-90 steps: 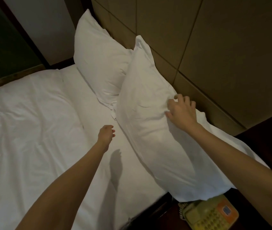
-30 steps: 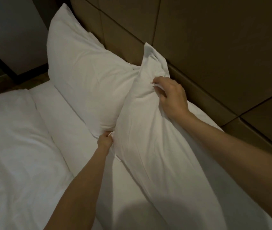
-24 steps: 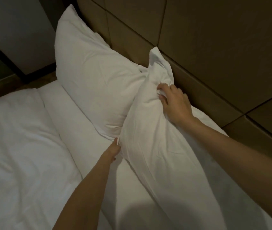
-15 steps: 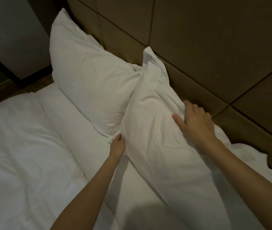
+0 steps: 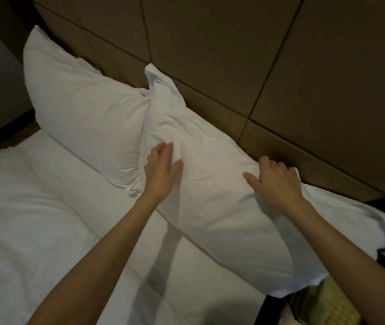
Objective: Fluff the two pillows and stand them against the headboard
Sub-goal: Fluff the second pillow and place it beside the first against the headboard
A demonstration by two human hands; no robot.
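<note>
**Head cam: both palms flat on the near pillow**

Head view, dim room, and no writing, tags or logos readable anywhere, just plain white linen. The near pillow leans against the brown panelled headboard, long axis running along the headboard from lower right up to a pointy corner at upper left. That corner overlaps the far pillow, which stands propped against the headboard too. Left hand lies open, fingers straight, flat on the near pillow's left end. Right hand is spread on its upper edge, fingers curling slightly over the top, not clutching fabric. White duvet covers the bed at left.
</note>
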